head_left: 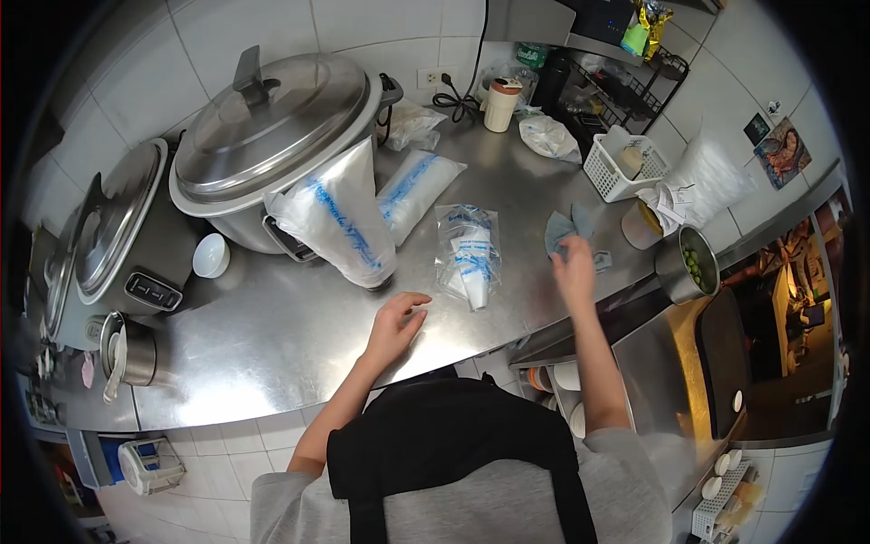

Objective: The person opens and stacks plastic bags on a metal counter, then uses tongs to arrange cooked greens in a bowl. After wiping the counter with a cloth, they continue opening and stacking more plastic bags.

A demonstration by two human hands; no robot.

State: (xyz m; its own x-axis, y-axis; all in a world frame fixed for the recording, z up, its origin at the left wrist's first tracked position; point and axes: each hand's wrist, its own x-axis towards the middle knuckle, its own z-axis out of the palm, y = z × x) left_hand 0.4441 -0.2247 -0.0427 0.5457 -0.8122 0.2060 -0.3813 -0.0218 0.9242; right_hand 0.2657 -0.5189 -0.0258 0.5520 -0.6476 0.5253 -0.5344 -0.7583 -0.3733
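My right hand (573,270) is at the right side of the steel counter (362,363), its fingers closed on a grey-blue cloth (560,234) that lies crumpled there. Near the front edge, my left hand (397,328) hovers or rests with its fingers loosely bent and apart, holding nothing. Between the two hands lies a clear plastic pack (469,258) with blue print and white contents. Just beyond my left hand stands a tall white plastic bag (340,218) with blue lettering, leaning against a large rice cooker (281,127). A similar printed bag (421,192) lies behind it.
More cookers (118,227) stand at the left, with a white bowl (211,256) and a metal pot (136,349) nearby. A beige tumbler (501,104) is at the back. A white basket (612,177) and a metal pot with green items (675,272) line the right side.
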